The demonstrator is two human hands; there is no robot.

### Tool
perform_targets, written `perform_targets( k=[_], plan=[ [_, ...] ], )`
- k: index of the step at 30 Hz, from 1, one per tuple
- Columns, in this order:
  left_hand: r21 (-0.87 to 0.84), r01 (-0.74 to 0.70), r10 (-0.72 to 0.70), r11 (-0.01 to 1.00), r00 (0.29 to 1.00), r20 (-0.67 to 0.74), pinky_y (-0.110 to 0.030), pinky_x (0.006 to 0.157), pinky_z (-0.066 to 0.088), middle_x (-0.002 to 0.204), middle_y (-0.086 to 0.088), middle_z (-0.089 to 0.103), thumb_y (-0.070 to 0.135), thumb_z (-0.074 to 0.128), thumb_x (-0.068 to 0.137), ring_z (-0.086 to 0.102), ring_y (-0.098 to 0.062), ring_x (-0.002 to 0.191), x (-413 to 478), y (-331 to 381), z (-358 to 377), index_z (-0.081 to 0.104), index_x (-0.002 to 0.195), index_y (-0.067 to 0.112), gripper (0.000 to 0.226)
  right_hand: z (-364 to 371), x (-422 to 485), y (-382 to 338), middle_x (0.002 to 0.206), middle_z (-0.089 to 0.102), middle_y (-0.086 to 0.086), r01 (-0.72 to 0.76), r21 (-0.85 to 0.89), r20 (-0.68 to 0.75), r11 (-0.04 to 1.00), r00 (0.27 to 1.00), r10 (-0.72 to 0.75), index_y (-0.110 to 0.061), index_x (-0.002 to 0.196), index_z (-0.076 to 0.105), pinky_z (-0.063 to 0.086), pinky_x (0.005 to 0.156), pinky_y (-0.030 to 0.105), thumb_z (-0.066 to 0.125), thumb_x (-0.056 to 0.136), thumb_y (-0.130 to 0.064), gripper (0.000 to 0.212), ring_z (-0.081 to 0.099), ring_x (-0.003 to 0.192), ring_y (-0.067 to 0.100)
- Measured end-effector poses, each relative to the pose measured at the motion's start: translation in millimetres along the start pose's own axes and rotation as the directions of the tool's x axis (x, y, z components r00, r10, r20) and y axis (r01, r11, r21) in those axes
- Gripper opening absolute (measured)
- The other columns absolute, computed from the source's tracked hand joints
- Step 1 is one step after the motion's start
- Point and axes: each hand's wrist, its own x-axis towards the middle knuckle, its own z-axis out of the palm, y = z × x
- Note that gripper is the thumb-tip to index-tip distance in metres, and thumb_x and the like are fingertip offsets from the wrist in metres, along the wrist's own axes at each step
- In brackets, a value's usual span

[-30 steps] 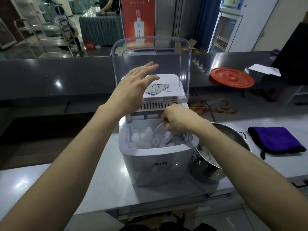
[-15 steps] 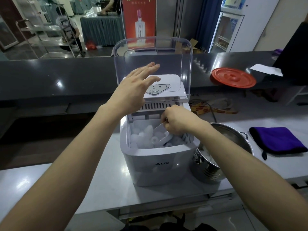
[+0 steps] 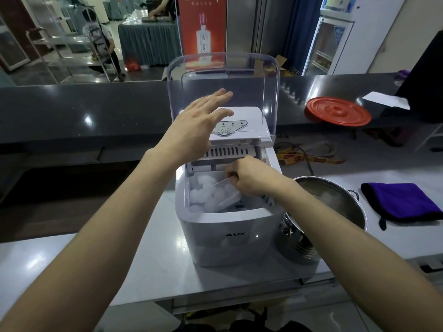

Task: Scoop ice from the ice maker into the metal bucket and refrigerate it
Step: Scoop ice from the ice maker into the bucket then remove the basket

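A white ice maker (image 3: 227, 238) stands on the light counter with its clear lid (image 3: 223, 68) raised upright. Its basket holds a heap of ice (image 3: 206, 190). My right hand (image 3: 251, 178) grips a white scoop (image 3: 227, 198) whose blade lies in the ice. My left hand (image 3: 196, 130) is above the machine's control panel, fingers straight, reaching toward the raised lid. A metal bucket (image 3: 335, 212) stands directly right of the ice maker, with some ice visible inside; my right forearm hides part of it.
A purple cloth (image 3: 402, 202) lies right of the bucket. A red round lid (image 3: 338, 111) and white paper (image 3: 386, 100) sit on the dark raised ledge (image 3: 72, 111) behind. Cables lie behind the machine. A glass-door fridge (image 3: 333, 41) stands at the far right.
My right hand has shifted slightly with the scoop in the ice. The left hand stays by the lid. The view has drifted a little.
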Motion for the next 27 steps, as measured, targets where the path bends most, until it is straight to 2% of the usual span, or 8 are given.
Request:
perform_targets(
  k=[6, 11, 13, 21, 27],
  plan=[
    [-0.008, 0.007, -0.007, 1.0, 1.0, 0.01, -0.041, 0.134, 0.018, 0.179, -0.003, 0.023, -0.022, 0.059, 0.077, 0.012, -0.02, 0.167, -1, 2, -3, 0.053, 0.156, 0.014, 0.087, 1, 0, 0, 0.099, 0.069, 0.005, 0.0, 0.023, 0.01, 1.0, 1.0, 0.0, -0.021, 0.097, 0.07, 0.058, 0.077, 0.04, 0.055, 0.097, -0.011, 0.017, 0.064, 0.089, 0.027],
    [-0.016, 0.015, -0.014, 1.0, 1.0, 0.028, -0.042, 0.134, 0.019, 0.18, -0.002, 0.021, -0.021, 0.062, 0.079, 0.011, -0.019, 0.167, 0, 4, -6, 0.051, 0.158, 0.016, 0.088, -1, -1, 2, 0.104, 0.07, 0.005, -0.04, 0.065, -0.012, 0.997, 0.999, 0.041, -0.02, 0.108, 0.072, 0.058, 0.076, 0.037, 0.052, 0.095, -0.009, 0.027, 0.065, 0.092, 0.026],
    [-0.015, 0.017, -0.016, 1.0, 0.999, 0.029, -0.043, 0.134, 0.019, 0.18, -0.002, 0.02, -0.021, 0.062, 0.08, 0.011, -0.019, 0.167, 0, 4, -7, 0.051, 0.158, 0.016, 0.088, -1, -1, 1, 0.105, 0.069, 0.006, -0.047, 0.074, -0.029, 0.996, 0.998, 0.05, -0.02, 0.11, 0.07, 0.052, 0.068, 0.034, 0.05, 0.095, -0.009, 0.028, 0.063, 0.09, 0.025],
    [-0.015, 0.012, -0.012, 1.0, 0.999, 0.032, -0.041, 0.133, 0.019, 0.18, 0.0, 0.02, -0.019, 0.066, 0.079, 0.011, -0.018, 0.167, 1, 2, -5, 0.05, 0.159, 0.017, 0.089, -1, -3, 0, 0.103, 0.063, 0.004, -0.071, 0.105, -0.007, 0.992, 0.997, 0.072, -0.022, 0.112, 0.066, 0.037, 0.058, 0.024, 0.048, 0.096, -0.008, 0.027, 0.056, 0.082, 0.017],
    [-0.02, 0.007, -0.007, 1.0, 1.0, 0.014, -0.039, 0.133, 0.019, 0.179, 0.0, 0.023, -0.023, 0.06, 0.078, 0.012, -0.017, 0.167, 1, 0, -3, 0.051, 0.158, 0.017, 0.09, -12, -3, 1, 0.112, 0.066, 0.006, -0.084, 0.13, -0.043, 0.988, 0.995, 0.09, -0.026, 0.114, 0.065, 0.05, 0.065, 0.031, 0.046, 0.096, -0.007, 0.033, 0.063, 0.09, 0.023]
  ],
)
